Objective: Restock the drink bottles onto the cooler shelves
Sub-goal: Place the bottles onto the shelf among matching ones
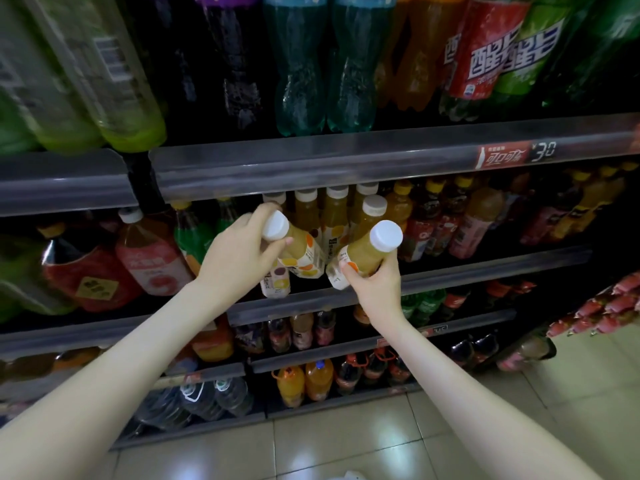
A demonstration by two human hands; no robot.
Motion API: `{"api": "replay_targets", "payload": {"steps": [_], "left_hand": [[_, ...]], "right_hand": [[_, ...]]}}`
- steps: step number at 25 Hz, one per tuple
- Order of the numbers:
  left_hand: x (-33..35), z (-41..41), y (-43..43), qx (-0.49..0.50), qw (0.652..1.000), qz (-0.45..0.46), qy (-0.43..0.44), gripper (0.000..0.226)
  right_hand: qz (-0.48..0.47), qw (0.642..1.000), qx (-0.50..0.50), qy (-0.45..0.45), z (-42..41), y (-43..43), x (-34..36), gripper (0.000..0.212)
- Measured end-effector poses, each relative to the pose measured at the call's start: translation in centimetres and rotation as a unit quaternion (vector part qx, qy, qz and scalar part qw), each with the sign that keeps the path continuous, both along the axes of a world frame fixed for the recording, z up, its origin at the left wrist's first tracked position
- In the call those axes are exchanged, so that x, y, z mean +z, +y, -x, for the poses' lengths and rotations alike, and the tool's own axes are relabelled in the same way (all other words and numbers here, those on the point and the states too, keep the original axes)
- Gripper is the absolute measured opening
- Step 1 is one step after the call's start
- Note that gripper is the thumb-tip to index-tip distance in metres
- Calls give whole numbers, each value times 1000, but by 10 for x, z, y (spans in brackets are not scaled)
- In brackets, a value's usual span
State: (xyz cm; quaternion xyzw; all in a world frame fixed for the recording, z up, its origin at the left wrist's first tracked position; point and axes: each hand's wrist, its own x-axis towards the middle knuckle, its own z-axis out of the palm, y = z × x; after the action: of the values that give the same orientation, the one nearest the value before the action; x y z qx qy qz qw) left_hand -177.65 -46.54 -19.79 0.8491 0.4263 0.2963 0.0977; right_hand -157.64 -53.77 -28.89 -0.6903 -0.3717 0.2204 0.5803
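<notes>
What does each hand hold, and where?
Left hand grips one juice bottle at its neck; right hand grips a second juice bottle round its labelled body.

Both hands are up at the second shelf (485,270), each with a yellow juice bottle, white caps tipped back toward the person. The left hand (239,252) grips the left bottle (304,252) around the neck. The right hand (375,289) holds the right bottle (367,256) from underneath. The two bottles nearly touch. Right behind them is a row of juice (334,216) with matching caps. Big sodas (298,64) sit on the shelf above, with a red price tag (516,154) on its rail.
</notes>
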Motion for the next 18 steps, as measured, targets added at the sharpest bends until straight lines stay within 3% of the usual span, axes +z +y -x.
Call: {"api": "replay_targets", "payload": {"steps": [4, 7, 10, 14, 16, 18], "left_hand": [[9, 16, -8, 21, 999, -16, -29, 48], [10, 22, -16, 27, 999, -21, -35, 47], [15, 29, -17, 32, 998, -14, -43, 46], [15, 37, -14, 26, 998, -12, -57, 45], [14, 38, -12, 24, 998, -17, -61, 48], [14, 38, -9, 19, 998, -23, -61, 54]], "right_hand": [[46, 993, -31, -103, 14, 29, -2, 74], [155, 963, -30, -218, 22, 42, -8, 83], [193, 940, -64, -272, 25, 54, -3, 85], [87, 961, -33, -261, 5, 54, 15, 83], [20, 965, -25, -259, -15, 46, 24, 68], [27, 953, -48, -298, -33, 43, 35, 54]]}}
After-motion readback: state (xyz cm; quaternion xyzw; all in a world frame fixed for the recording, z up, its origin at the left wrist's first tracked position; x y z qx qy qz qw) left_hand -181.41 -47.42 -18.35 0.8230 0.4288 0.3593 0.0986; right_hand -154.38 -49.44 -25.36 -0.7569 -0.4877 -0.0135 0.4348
